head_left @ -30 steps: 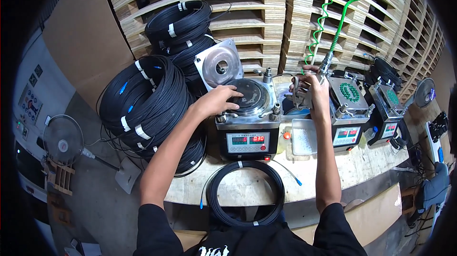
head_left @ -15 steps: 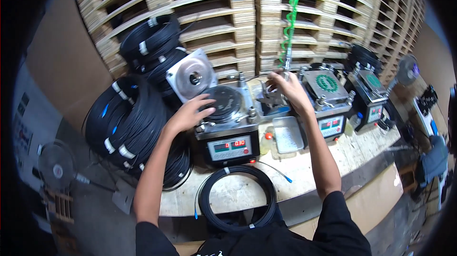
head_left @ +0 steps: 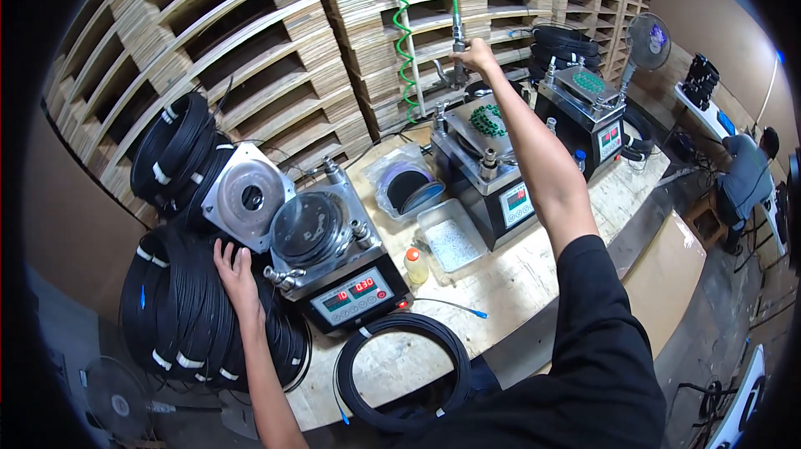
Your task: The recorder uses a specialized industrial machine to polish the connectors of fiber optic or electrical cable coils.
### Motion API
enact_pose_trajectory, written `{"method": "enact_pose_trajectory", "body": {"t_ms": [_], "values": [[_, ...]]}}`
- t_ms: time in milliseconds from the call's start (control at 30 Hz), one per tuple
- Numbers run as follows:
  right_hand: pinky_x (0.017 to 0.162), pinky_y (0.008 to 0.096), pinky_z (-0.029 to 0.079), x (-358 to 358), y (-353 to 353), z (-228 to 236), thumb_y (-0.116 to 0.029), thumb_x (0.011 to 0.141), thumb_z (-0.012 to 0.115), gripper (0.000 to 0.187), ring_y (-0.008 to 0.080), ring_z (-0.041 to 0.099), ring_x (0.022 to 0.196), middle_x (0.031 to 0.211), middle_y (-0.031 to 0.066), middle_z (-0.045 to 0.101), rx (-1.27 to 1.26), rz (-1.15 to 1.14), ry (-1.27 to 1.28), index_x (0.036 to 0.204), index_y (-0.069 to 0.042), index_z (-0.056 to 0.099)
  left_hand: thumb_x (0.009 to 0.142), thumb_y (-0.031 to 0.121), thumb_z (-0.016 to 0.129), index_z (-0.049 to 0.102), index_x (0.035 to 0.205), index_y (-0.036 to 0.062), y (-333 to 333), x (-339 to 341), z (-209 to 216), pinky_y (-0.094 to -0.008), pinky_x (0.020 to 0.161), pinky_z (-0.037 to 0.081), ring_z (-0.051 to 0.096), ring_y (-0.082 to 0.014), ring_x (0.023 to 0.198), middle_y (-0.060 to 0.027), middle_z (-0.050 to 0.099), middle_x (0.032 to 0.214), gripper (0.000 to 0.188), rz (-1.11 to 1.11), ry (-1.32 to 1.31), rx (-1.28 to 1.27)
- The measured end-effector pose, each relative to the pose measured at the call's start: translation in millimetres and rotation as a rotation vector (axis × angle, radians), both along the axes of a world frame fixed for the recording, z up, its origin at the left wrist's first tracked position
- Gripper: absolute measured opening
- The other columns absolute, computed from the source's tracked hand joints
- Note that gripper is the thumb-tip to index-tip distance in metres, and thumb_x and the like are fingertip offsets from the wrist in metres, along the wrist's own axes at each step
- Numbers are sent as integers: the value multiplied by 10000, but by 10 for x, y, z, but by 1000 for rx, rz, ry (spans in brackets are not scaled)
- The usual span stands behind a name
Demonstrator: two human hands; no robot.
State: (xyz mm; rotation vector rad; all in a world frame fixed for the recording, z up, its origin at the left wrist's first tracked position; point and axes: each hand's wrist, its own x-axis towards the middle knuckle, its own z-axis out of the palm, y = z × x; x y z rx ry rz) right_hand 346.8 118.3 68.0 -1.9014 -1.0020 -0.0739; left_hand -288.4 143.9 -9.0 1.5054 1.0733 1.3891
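Note:
My left hand point(head_left: 234, 275) lies flat with fingers spread on a pile of black cable coils point(head_left: 192, 315), just left of a grey machine point(head_left: 329, 261) with a round lid and a red display. My right hand point(head_left: 476, 55) reaches up and far forward, closed on a metal air nozzle point(head_left: 458, 48) that hangs from a green coiled hose point(head_left: 403, 23). Below that hand stands a second machine point(head_left: 488, 153) with a green ring on its top plate. A loose black cable coil point(head_left: 405, 370) lies on the bench edge near me.
A third machine point(head_left: 592, 107) stands further right. A clear tray point(head_left: 450, 236), a small yellow bottle point(head_left: 415, 265) and a bag of dark discs point(head_left: 409, 182) sit between the machines. Wooden pallets point(head_left: 275, 57) stack behind. Fans point(head_left: 649, 40) stand right and lower left; a person point(head_left: 747, 174) sits far right.
My left hand came off the machine's round lid and dropped onto the cable coils. My right hand rose from the bench up to the hanging nozzle. The view swung left.

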Motion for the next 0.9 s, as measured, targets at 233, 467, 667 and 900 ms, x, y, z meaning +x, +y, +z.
{"method": "enact_pose_trajectory", "body": {"t_ms": [233,467,667,900], "values": [[857,413,567,227,273,-365,-261,688,864,456,346,720,971,995,231,731,8,-244,64,1058,-25,739,980,-49,505,208,1567,71,154,44,-110,-382,1137,339,431,-307,1384,-256,355,1537,669,-10,-1,67],[633,390,551,345,61,-527,-211,796,745,402,260,705,642,704,190,694,-85,-189,-40,1130,9,698,1000,128,577,376,1409,34,377,218,-260,-501,1095,386,550,-252,1228,-133,552,1304,466,-173,-223,-287],[715,370,526,-1300,-715,-351,-162,881,653,322,261,671,741,801,174,673,194,210,-274,1167,-17,682,1038,109,516,464,1292,-22,449,225,-349,-430,911,554,647,-259,1059,-153,599,1227,290,-92,-266,-265],[870,426,470,-2769,-1790,-1542,-231,768,824,524,339,522,984,1043,173,555,-238,510,-419,1238,-88,643,1049,84,486,495,1269,-25,561,327,-488,-375,922,516,637,-212,1053,-130,616,1226,246,-238,-348,-162]]}}
